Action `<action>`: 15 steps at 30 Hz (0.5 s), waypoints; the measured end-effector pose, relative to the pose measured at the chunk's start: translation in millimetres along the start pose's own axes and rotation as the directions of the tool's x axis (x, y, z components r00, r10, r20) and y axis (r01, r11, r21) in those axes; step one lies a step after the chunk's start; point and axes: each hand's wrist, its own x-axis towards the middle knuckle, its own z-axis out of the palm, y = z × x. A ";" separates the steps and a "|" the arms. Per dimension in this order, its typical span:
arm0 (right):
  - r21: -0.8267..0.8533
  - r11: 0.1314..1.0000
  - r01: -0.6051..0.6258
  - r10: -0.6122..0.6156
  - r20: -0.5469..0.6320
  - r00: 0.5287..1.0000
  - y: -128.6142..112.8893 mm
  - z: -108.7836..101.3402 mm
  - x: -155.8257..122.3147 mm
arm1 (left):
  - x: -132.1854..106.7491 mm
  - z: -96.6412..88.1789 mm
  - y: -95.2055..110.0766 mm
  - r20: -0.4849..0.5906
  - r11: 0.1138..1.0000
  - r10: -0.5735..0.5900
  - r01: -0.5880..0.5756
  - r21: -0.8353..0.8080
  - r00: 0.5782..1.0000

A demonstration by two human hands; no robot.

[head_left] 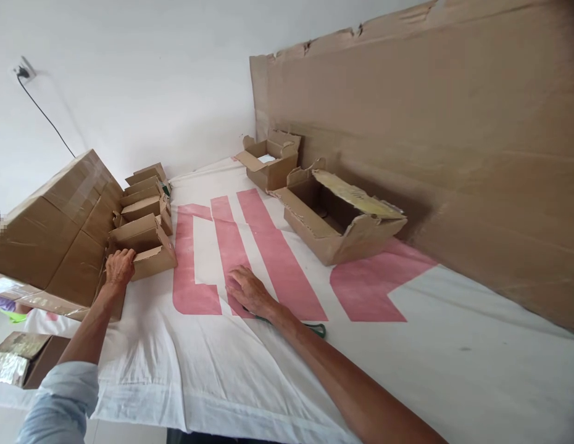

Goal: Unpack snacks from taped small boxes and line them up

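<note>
My left hand [120, 267] reaches to the left side of the table, its fingers curled over the near edge of a small open cardboard box [153, 263]. That box is the nearest in a row of open cardboard boxes [148, 206]. My right hand [249, 288] is low over the pink-printed white cloth [287, 370], holding nothing, with its fingers loosely stretched. Under my right wrist lies a thin dark tool with a green handle loop [316, 329]; my forearm covers part of it, so its kind is unclear.
A larger open carton [333, 228] and a smaller box with something white inside [273, 161] stand on the right, before a tall cardboard panel [416, 111]. Big taped cartons [69, 228] border the left. Another box [30, 357] sits at lower left, near part of another person.
</note>
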 end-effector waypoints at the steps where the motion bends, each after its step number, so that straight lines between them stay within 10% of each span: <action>1: 0.000 1.000 0.000 0.000 0.003 1.000 0.1 -0.2 -0.2 | 2.3 2.0 -1.8 -0.003 1.000 -0.007 0.007 0.002 1.000; 15: 0.092 0.994 -0.053 0.053 0.008 0.999 -15.2 -13.1 0.1 | -19.8 4.9 -8.7 -0.025 0.995 -0.054 0.052 -0.083 0.998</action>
